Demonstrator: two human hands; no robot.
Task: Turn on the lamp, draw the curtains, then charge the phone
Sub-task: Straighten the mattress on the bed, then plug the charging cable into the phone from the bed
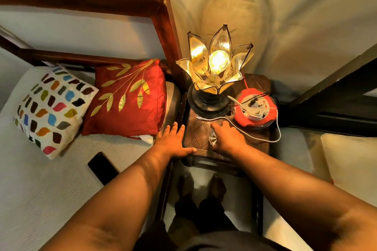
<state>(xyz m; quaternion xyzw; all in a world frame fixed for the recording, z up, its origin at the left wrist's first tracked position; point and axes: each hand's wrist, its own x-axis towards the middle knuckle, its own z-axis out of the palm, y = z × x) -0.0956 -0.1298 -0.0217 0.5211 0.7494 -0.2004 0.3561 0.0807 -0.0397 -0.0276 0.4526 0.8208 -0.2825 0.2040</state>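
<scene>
A lotus-shaped glass lamp (216,65) stands lit at the back of a dark wooden bedside table (195,134). To its right sits a red extension reel (255,108) with a white charger plugged in, and a white cable (265,138) trails across the tabletop. A black phone (102,167) lies on the white bed, left of my left forearm. My left hand (173,142) rests flat and open at the table's left front corner. My right hand (228,136) lies palm down on the tabletop over the cable; whether it grips it is hidden. No curtains are visible.
A red leaf-pattern cushion (126,98) and a white multicoloured cushion (51,108) lean against the dark wooden headboard (163,26). A cream cushion (350,161) lies at the right. My feet stand on the floor below the table.
</scene>
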